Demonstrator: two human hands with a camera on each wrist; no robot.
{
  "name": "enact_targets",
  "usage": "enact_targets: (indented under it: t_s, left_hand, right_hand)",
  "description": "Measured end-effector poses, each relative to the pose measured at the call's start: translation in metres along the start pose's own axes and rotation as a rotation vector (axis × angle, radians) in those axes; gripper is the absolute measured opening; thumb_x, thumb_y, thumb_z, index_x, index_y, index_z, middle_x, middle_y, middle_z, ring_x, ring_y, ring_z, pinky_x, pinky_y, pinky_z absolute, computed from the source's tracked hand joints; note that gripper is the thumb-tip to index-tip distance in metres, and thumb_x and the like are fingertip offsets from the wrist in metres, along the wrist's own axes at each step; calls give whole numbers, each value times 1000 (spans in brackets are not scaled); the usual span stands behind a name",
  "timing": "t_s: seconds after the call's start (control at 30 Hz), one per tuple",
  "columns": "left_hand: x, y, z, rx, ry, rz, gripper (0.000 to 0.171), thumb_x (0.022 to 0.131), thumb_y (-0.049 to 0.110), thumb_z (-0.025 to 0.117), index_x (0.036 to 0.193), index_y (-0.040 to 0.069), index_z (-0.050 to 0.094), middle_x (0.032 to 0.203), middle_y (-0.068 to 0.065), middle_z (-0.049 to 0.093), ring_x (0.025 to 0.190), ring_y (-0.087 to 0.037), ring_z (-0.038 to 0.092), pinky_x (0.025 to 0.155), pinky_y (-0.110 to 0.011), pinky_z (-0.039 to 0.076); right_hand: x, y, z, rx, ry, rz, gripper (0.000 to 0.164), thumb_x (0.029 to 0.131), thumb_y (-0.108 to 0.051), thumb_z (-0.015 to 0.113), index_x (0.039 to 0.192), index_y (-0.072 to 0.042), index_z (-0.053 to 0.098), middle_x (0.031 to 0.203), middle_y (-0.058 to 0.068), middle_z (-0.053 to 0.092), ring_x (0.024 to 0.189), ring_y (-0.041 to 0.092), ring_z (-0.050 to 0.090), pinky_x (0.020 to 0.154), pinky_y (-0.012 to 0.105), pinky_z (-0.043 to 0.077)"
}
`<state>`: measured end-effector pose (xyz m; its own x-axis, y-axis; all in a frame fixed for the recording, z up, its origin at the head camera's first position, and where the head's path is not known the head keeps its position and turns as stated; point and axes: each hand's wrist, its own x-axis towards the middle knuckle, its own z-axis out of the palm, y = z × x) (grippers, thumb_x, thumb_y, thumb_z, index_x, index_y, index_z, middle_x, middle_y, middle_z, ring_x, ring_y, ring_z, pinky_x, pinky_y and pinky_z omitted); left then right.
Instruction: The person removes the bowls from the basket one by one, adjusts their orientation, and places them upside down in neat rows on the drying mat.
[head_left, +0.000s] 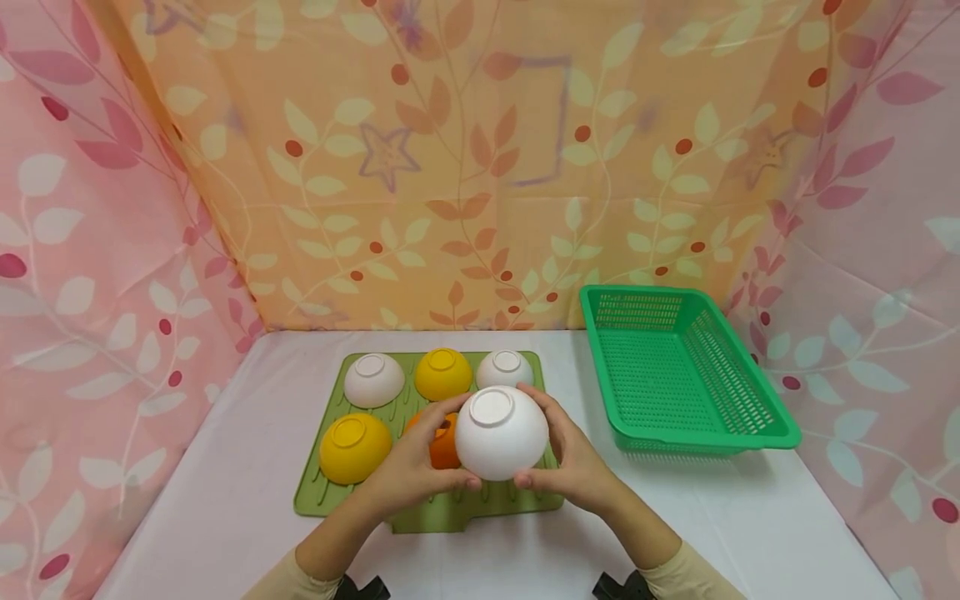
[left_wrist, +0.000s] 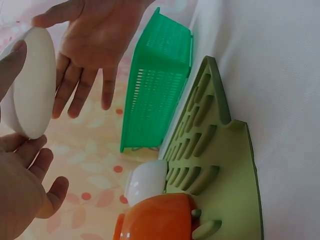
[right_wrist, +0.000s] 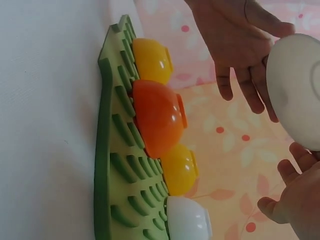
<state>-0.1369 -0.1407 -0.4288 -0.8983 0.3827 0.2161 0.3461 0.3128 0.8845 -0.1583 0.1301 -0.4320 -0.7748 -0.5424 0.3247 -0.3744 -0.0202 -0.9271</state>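
Observation:
Both hands hold a white bowl (head_left: 506, 446) base up, raised over the near right part of a green drying mat (head_left: 429, 523). On the bowl's left side the left hand (head_left: 411, 471) grips it between thumb and fingers. The right hand (head_left: 577, 462) grips the opposite side likewise. Behind the left hand an orange bowl (head_left: 444, 450) sits upside down on the mat, partly hidden. The wrist views show the held white bowl (left_wrist: 37, 85) edge-on between the two hands, apart from the mat's ribs (right_wrist: 122, 167).
Upside down on the mat stand a near yellow bowl (head_left: 356, 454), and along the back a white bowl (head_left: 373, 383), a yellow bowl (head_left: 442, 379) and another white bowl (head_left: 506, 365). To the right is a green plastic basket (head_left: 611, 392). Patterned curtains (head_left: 480, 167) enclose the white-covered table (head_left: 217, 500).

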Motion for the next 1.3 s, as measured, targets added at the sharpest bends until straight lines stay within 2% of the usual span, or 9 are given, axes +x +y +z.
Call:
enact_targets:
  t_s: [0.13, 0.3, 0.5, 0.63, 0.73, 0.8, 0.9, 1.03, 1.3]
  left_hand:
    - [-1, 1, 0, -16, 61, -11, 96, 71, 38, 95, 151, 42, 42, 151, 8, 44, 135, -23, 43, 109, -64, 37]
    - [-1, 5, 1, 11, 133, -25, 97, 67, 42, 96, 149, 45, 44, 149, 7, 45, 136, -24, 44, 109, -67, 36]
    - [0, 7, 2, 55, 151, 3, 96, 66, 41, 97, 148, 43, 45, 149, 7, 46, 137, -27, 44, 107, -67, 39]
    - [1, 5, 2, 105, 148, 13, 97, 67, 36, 97, 148, 41, 45, 151, 6, 44, 140, -30, 41, 109, -69, 37]
    - [3, 2, 0, 162, 129, -5, 97, 67, 37, 97, 149, 38, 45, 151, 6, 44, 140, -26, 39, 109, -69, 37]
    - [7, 0, -3, 205, 93, -12, 96, 68, 40, 96, 149, 35, 46, 152, 5, 45, 141, -24, 38, 109, -67, 38]
    - [20, -1, -10, 246, 23, -14, 93, 71, 42, 95, 150, 31, 47, 153, 2, 45, 141, -25, 39, 110, -66, 38]
    - [38, 0, -15, 266, -38, -23, 90, 72, 39, 94, 149, 27, 48, 154, 0, 46, 142, -27, 40, 110, -65, 38]
    - [68, -14, -7, 402, -105, -54, 93, 71, 42, 95, 149, 20, 49, 149, -1, 51, 138, -26, 42, 110, -56, 42]
  right_hand:
    - [1, -3, -1, -133, 67, 7, 99, 77, -19, 91, 158, -25, 35, 158, -2, 41, 147, 26, 34, 114, 72, 21]
    - [2, -10, -2, -275, 140, 15, 92, 74, -24, 94, 151, -34, 44, 152, -8, 48, 143, 22, 39, 113, 74, 23]
    - [3, -16, -6, -346, 144, 62, 92, 71, -32, 96, 148, -39, 47, 149, -12, 49, 144, 20, 39, 113, 73, 26]
    - [5, -15, -8, -386, 134, 48, 91, 70, -35, 96, 147, -38, 48, 151, -11, 45, 145, 22, 38, 113, 71, 29]
    - [5, -13, -7, -407, 132, 44, 89, 71, -39, 95, 147, -36, 49, 152, -9, 44, 143, 23, 39, 112, 70, 32]
    - [5, -10, -7, -418, 144, 68, 89, 71, -42, 95, 147, -38, 49, 151, -10, 45, 142, 22, 40, 111, 69, 33]
    - [5, -7, -9, -430, 174, 104, 89, 71, -43, 94, 147, -39, 48, 150, -11, 46, 142, 21, 41, 112, 70, 33]
    - [6, -1, -16, -431, 196, 133, 89, 72, -43, 93, 148, -34, 48, 150, -8, 47, 144, 23, 41, 113, 71, 30]
    - [9, 26, -26, -425, 195, 266, 93, 73, -44, 92, 151, -24, 47, 157, 6, 43, 148, 34, 36, 112, 72, 29]
